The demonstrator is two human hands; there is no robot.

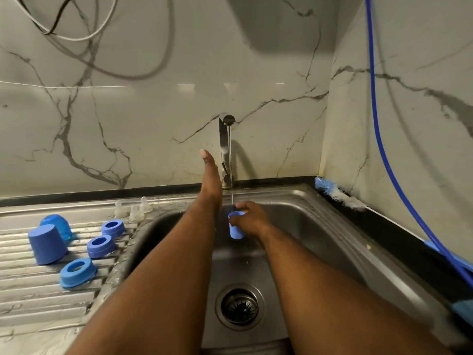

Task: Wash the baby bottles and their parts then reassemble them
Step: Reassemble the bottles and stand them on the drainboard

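My right hand [252,217] grips a blue bottle cap [236,226] open side up under a thin stream of water from the tap [225,147]. My left hand [211,175] stretches out with straight fingers beside the tap, close to its lever. On the draining board [38,298] at left lie three blue screw rings [76,272], [101,245], [113,228], two upturned blue caps [47,244], [57,225] and three clear teats [133,210].
The steel sink [320,226] has a drain strainer [239,306] near its front. A blue and white bottle brush [337,193] lies on the black ledge at right. A blue hose [381,139] hangs down the right wall.
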